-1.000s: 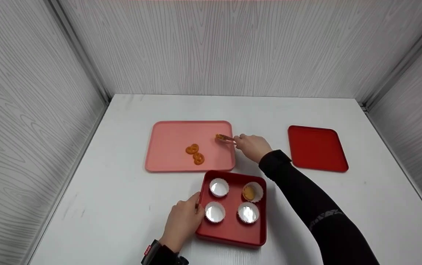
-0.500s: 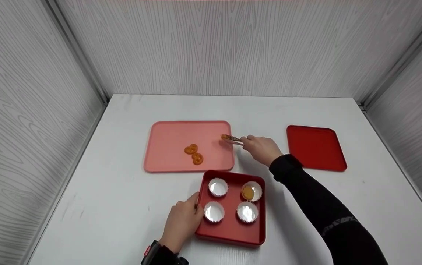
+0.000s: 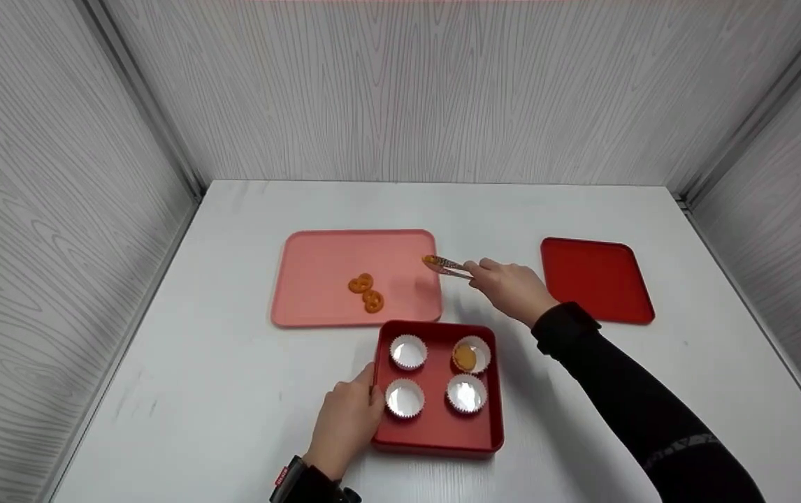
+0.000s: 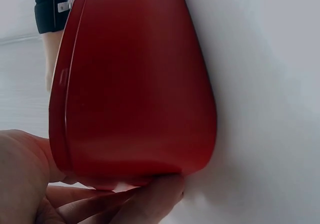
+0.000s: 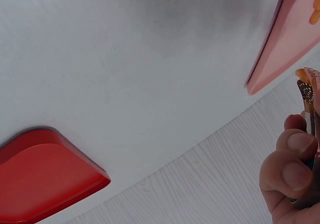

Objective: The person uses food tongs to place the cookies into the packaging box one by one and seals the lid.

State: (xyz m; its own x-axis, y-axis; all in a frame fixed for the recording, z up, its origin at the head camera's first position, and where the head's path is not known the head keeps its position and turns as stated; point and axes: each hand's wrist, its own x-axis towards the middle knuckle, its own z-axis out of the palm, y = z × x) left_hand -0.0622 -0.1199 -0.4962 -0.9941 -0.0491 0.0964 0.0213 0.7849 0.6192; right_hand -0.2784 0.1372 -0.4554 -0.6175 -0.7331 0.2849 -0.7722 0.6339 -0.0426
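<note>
The left hand (image 3: 344, 423) grips the left wall of a red box (image 3: 435, 436), which extends to that hand's right. Four white fluted cups (image 3: 405, 399) stand inside; the far right one, furthest from this hand, contains a yellowish piece (image 3: 464, 358).

The right hand (image 3: 512, 290) pinches a pair of tongs (image 3: 451, 268), whose tips point leftward and are closed on an orange piece (image 3: 429, 259), raised over the right edge of a pink tray (image 3: 323, 272). Two pretzel-shaped pieces (image 3: 373, 301) lie on that tray, left of the right hand and beyond the left one.

The box's far rim is right by the tray's near edge; whether they touch cannot be told. A smaller red tray (image 3: 600, 283) lies just right of the right hand, the dark sleeve (image 3: 652, 398) crossing its near left corner. White worktop (image 3: 198, 363) stretches wide left of the left hand.
</note>
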